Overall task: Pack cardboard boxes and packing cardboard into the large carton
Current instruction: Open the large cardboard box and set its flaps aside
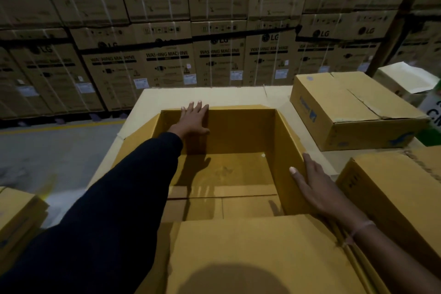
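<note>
Nearest the camera, a folded-out flap (257,250) of the big open carton (241,126) sits right under the view. The right hand (317,188) lies flat with straight fingers on the carton's right wall, gripping nothing. Further in, the left hand (194,118), in a dark sleeve (124,193), presses open-palmed against the far inner wall. A closed box (353,107) sits beyond on the right, with washing machine cartons (167,64) stacked behind.

The carton (238,131) gapes open between the left hand (194,118) and right hand (315,186), its floor bare. A closed box (353,107) crowds beyond the right hand.
</note>
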The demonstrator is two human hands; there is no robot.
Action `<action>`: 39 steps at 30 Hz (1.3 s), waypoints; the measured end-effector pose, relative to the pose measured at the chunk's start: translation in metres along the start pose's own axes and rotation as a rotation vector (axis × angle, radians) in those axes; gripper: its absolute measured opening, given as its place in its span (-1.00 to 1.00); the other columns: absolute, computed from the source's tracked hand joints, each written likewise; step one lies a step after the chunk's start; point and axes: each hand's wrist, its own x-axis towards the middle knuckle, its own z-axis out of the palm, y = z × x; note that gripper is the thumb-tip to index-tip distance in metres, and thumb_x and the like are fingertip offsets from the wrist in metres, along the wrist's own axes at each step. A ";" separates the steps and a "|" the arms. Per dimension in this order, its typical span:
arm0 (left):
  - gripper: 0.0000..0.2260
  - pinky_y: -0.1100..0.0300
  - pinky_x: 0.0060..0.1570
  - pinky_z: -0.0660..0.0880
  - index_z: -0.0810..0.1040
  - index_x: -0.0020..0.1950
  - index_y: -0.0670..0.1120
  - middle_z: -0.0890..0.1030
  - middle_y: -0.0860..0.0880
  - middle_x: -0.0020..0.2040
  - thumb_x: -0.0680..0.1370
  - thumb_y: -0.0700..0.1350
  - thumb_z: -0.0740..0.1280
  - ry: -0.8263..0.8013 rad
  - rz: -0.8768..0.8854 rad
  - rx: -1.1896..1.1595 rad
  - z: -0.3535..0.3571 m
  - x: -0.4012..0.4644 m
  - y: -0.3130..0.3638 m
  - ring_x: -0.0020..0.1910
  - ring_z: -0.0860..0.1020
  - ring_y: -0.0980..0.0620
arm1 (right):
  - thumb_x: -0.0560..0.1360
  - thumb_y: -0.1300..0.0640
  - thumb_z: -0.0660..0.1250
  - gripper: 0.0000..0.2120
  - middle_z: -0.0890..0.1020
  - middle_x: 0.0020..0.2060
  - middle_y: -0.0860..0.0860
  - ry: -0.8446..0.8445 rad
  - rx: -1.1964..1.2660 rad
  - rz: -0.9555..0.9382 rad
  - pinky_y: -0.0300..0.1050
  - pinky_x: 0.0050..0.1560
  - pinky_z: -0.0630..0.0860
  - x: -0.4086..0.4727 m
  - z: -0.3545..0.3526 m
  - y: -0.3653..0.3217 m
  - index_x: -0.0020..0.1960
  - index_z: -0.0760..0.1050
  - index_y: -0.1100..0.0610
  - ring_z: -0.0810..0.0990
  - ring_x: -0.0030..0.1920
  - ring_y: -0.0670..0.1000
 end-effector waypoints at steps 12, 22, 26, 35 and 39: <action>-0.23 -0.13 0.63 -0.07 -0.02 0.71 -0.01 0.00 -0.09 0.71 0.64 0.06 0.37 -0.062 0.085 -0.050 0.004 -0.111 -0.071 0.68 -0.03 -0.14 | 0.51 -0.04 0.53 -0.07 0.15 0.62 0.09 -0.084 -0.331 -0.077 0.23 0.55 0.24 -0.013 -0.036 -0.027 0.69 0.05 0.04 0.18 0.60 0.22; -0.29 -0.19 0.60 -0.21 0.06 0.70 -0.07 -0.08 -0.20 0.69 0.66 0.10 0.32 0.110 0.124 -0.074 0.053 -0.218 -0.079 0.67 -0.20 -0.16 | 0.63 -0.37 0.17 -0.50 0.66 -0.06 0.08 -0.433 -0.295 0.107 -0.05 -0.11 0.45 -0.062 -0.002 -0.074 0.02 0.60 0.03 0.63 -0.06 0.09; -0.40 -0.16 0.59 -0.26 0.06 0.70 -0.04 -0.10 -0.17 0.70 0.72 0.15 0.14 0.132 0.105 -0.304 0.064 -0.248 -0.077 0.67 -0.23 -0.11 | 0.62 -0.30 0.27 -0.54 0.67 0.03 0.11 -0.316 -0.196 0.103 0.05 0.07 0.59 -0.079 -0.023 -0.088 0.06 0.61 0.10 0.65 0.02 0.10; -0.37 -0.08 0.37 0.42 0.54 0.40 0.10 0.62 -0.04 0.35 0.65 0.40 -0.11 -0.009 -0.015 -1.277 0.029 -0.328 -0.077 0.36 0.54 -0.08 | 0.61 -0.20 0.35 -0.64 0.68 0.00 0.06 -0.185 -0.144 -0.008 -0.09 -0.16 0.52 -0.125 -0.113 -0.133 0.06 0.64 0.11 0.64 0.02 0.06; -0.87 0.27 -0.17 0.57 0.59 0.16 -0.04 0.59 -0.02 0.01 0.72 -0.15 0.25 -0.091 0.102 -0.907 0.028 -0.353 -0.067 -0.14 0.66 0.17 | 0.58 -0.23 0.36 -0.61 0.77 -0.07 0.02 -0.238 -0.110 -0.069 -0.12 -0.16 0.63 -0.159 -0.154 -0.139 0.01 0.76 0.06 0.75 -0.06 0.03</action>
